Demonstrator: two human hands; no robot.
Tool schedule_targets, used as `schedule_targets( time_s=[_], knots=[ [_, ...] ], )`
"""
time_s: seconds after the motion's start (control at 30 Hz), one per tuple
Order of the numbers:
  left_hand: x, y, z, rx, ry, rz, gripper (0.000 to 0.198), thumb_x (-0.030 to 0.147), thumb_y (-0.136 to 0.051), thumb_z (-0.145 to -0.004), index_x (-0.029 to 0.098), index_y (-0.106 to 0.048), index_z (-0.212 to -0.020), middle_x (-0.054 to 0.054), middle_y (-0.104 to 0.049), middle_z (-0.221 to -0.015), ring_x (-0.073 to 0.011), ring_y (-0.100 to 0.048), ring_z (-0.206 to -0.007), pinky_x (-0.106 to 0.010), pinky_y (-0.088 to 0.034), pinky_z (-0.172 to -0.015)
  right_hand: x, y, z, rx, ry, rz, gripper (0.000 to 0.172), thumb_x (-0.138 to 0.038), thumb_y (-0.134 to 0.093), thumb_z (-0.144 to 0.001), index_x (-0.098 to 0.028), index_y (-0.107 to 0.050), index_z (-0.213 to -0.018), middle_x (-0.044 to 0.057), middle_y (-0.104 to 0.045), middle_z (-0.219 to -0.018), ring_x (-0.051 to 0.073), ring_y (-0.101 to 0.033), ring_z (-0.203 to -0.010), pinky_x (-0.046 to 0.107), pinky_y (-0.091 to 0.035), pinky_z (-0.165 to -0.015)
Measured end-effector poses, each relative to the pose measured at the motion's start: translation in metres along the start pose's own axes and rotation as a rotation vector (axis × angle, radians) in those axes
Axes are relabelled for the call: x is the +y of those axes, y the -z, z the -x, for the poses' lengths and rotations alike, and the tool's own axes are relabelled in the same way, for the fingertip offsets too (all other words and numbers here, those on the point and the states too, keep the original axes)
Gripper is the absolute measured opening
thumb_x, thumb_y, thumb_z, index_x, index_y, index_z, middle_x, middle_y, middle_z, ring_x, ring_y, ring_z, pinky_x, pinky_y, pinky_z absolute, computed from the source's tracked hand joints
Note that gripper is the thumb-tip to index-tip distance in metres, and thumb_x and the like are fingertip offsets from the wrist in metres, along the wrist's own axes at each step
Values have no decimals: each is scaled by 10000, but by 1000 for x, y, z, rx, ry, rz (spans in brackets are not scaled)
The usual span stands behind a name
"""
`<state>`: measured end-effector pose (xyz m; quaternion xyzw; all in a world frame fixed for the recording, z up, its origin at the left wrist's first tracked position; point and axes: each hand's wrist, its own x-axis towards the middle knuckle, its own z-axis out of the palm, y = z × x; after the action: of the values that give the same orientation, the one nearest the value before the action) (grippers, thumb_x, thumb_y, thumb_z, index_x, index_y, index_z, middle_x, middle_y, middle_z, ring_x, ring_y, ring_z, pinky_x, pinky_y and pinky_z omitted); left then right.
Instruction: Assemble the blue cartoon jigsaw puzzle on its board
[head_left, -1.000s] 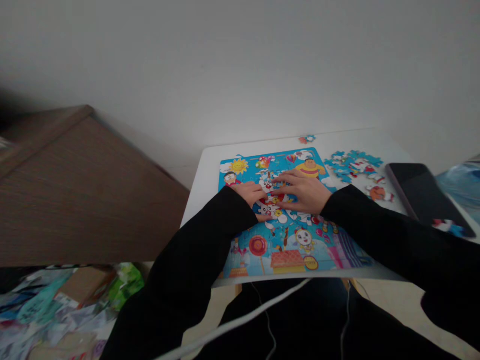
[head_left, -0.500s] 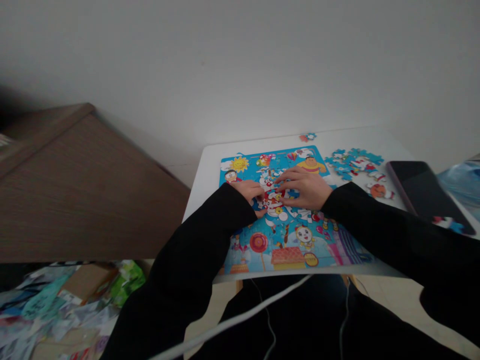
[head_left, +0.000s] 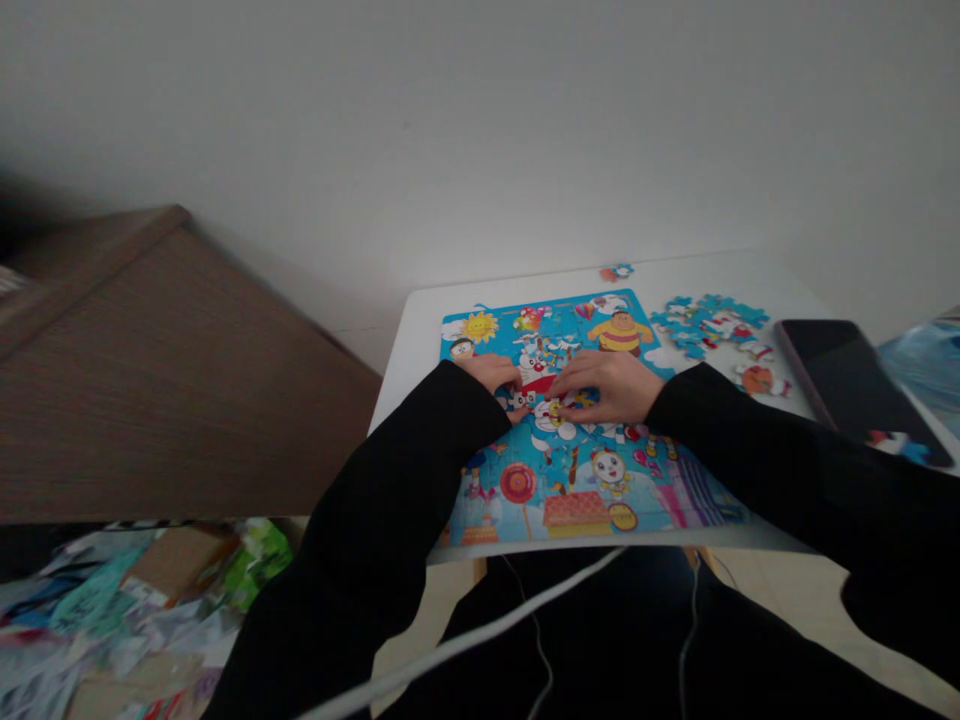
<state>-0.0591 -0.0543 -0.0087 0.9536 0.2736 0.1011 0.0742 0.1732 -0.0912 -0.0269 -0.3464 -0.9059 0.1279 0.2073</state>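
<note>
A cartoon jigsaw puzzle (head_left: 555, 475) lies on a small white table, mostly filled in. My left hand (head_left: 493, 376) is over its left-middle part, thumb and fingers closed on a puzzle piece (head_left: 523, 399) with a white cartoon face. The piece is low over the picture; whether it lies flat in its place I cannot tell. From the right, my right hand (head_left: 613, 385) reaches over the centre, its fingers stretched out and their tips touching the puzzle beside that piece. Part of the picture is hidden under both hands.
Loose puzzle pieces (head_left: 709, 325) are heaped right of the puzzle, with an orange piece (head_left: 759, 380) nearer. Small pieces (head_left: 616, 272) lie at the back edge. A black phone (head_left: 847, 380) rests at the right. A white cable (head_left: 480, 635) crosses in front of the table (head_left: 405, 350).
My left hand has shifted slightly up and left with the face piece. The right hand has moved a little down, uncovering the yellow-shirted figure and more of the centre.
</note>
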Motion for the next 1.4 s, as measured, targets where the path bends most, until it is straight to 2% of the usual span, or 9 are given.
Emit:
schedule_targets(
  time_s=[0.13, 0.47, 0.7, 0.8, 0.97, 1.13, 1.27, 1.4],
  knots=[
    [-4, 0, 0, -14, 10, -10, 231, 405, -593, -761, 181, -616, -816, -10, -644, -787, -155, -598, -758, -245, -423, -656, 2, 0, 0, 3, 16, 8, 263, -401, -545, -817, -241, -700, -957, 24, -689, -880, 174, -588, -856, 320, -466, -772],
    [1, 4, 2, 45, 27, -75, 219, 384, -599, -750, 176, -611, -817, -17, -643, -801, -176, -591, -775, -259, -430, -632, 2, -1, 0, -5, -10, 32, 281, -397, -534, -827, -239, -697, -993, 36, -668, -839, 173, -562, -832, 312, -456, -738],
    [3, 7, 3, 45, 47, -93, 217, 388, -591, -760, 183, -615, -829, -16, -644, -803, -158, -595, -758, -244, -437, -637, 3, 0, 1, 120, -32, 20, 265, -398, -558, -800, -218, -711, -920, 47, -675, -812, 170, -588, -786, 299, -466, -702],
    [6, 5, 3, 54, 18, -47, 226, 391, -599, -758, 180, -623, -838, -11, -657, -800, -161, -609, -762, -252, -454, -659, 4, 0, 1, 143, -22, 18, 266, -391, -565, -792, -206, -710, -917, 53, -673, -799, 170, -595, -764, 297, -469, -688],
    [10, -6, -1, 99, -70, 19, 225, 379, -621, -741, 164, -633, -806, -9, -659, -746, -146, -614, -714, -242, -472, -620, 5, -1, 1, 107, -40, 24, 236, -384, -566, -793, -223, -707, -890, 37, -672, -782, 168, -592, -771, 293, -465, -680],
    [7, -15, -4, 174, -23, 98, 238, 378, -699, -667, 159, -655, -749, -9, -652, -672, -147, -612, -638, -253, -495, -587, 5, 0, -1, 93, -61, -38, 207, -368, -563, -801, -220, -696, -857, 26, -672, -753, 155, -590, -750, 288, -457, -681],
    [7, -7, -1, 96, -9, 172, 283, 406, -675, -713, 155, -655, -843, -27, -668, -731, -147, -626, -684, -251, -510, -641, 5, 1, -1, 131, -111, -69, 190, -352, -583, -795, -197, -686, -832, 32, -666, -726, 151, -589, -720, 281, -444, -659],
    [10, 2, 0, 0, 77, 258, 375, 382, -685, -704, 154, -605, -991, -26, -671, -795, -133, -628, -717, -232, -501, -684, 6, 1, -2, 126, -140, -126, 172, -316, -578, -798, -178, -677, -826, 40, -673, -749, 149, -591, -709, 279, -439, -648]
  ],
)
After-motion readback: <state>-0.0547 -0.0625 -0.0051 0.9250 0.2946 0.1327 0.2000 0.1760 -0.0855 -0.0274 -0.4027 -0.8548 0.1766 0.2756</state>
